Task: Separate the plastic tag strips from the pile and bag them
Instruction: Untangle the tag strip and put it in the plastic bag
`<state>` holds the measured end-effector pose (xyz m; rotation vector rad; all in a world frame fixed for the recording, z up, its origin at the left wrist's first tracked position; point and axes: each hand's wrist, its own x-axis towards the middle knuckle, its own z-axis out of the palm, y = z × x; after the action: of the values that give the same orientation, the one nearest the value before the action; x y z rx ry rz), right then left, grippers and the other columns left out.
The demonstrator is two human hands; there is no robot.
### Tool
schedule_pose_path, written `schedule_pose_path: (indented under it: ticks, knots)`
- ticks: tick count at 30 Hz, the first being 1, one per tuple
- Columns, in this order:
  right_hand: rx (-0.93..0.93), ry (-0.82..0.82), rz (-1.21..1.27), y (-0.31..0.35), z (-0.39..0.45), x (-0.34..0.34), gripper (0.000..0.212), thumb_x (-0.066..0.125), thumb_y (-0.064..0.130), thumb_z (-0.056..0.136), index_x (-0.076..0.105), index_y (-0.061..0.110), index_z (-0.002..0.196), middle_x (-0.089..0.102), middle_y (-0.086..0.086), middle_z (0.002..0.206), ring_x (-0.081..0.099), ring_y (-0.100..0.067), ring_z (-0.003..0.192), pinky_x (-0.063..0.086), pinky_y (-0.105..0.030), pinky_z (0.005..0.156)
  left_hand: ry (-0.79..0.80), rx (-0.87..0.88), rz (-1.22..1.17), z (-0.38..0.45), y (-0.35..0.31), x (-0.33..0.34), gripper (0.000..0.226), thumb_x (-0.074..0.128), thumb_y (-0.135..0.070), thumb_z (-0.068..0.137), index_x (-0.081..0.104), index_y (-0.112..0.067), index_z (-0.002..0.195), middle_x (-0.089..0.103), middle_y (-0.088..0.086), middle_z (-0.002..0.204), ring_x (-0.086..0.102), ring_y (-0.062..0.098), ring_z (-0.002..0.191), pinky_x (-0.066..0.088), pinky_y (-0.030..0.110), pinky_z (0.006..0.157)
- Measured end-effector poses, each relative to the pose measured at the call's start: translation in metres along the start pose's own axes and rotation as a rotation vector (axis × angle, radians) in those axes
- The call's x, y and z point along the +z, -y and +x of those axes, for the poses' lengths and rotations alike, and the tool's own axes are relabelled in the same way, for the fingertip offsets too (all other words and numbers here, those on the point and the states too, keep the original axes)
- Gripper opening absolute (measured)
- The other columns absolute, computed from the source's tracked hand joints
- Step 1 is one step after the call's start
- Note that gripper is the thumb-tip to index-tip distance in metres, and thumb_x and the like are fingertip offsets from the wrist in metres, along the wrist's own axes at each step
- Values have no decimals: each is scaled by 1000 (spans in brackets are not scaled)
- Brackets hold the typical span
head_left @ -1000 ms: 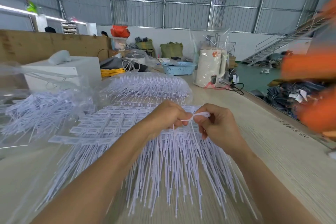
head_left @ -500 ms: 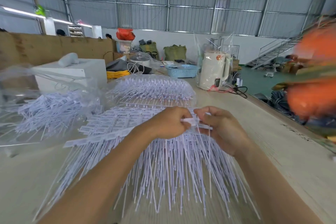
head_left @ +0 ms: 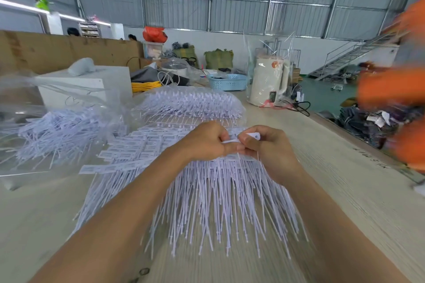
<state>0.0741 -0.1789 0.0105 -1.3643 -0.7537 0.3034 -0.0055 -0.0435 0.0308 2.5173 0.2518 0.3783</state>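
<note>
Plastic tag strips [head_left: 207,190] lie fanned in a pile on the table [head_left: 345,190], a clear bag [head_left: 57,122] to the left. The left hand [head_left: 202,142] should pinch the row steady while the right hand [head_left: 266,147], gripping one tag head [head_left: 253,136], peels sideways, not upward.

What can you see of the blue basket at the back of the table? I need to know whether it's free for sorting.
The blue basket is a low, oblong plastic basket with perforated walls and a rolled rim. It stands upright at the table's far end, left of the white kettle. Something dark lies inside; what it is cannot be told.
</note>
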Motion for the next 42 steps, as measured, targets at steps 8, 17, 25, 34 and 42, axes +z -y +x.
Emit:
schedule_pose_path:
  ticks: [8,17,25,34,42]
  knots:
    - [82,34,-18,5,4,2,6,58,1,89,61,6,91,67,-10,67,66,-18,57,57,-27,56,-99,-7,-167,-3,2,-2,29,72,-28,81,63,-2,77,62,16,73,58,26,71,43,32,68]
    - [-24,69,-356,10,10,-4,9,58,2,89,62,1,81,53,-4,51,46,-11,45,40,-23,49,-101,-36,-124,-3,-4,-1,33,61,-28,90,58,-20,59,57,-11,50,54,2,49,45,23,61]
    - [-352,-212,-671,8,13,-13,9,61,1,86,64,3,78,58,-4,70,54,-10,60,41,-18,59,29,-196,-451,-7,-13,-16,25,63,-18,89,60,-9,66,51,0,51,38,10,41,27,19,47]
    - [182,43,42,33,13,-13,8,54,2,91,61,3,87,50,-7,67,48,-9,41,35,-16,34,38,-92,-204,-11,-6,-12,20,50,-27,97,60,-17,82,58,-2,59,39,11,44,34,20,47]
    - [159,154,-256,20,10,4,18,50,1,94,57,-3,110,46,-12,71,40,-15,55,34,-20,46,68,-84,-50,-11,-12,-11,15,48,-2,91,63,-4,88,43,2,59,37,13,47,25,22,47]
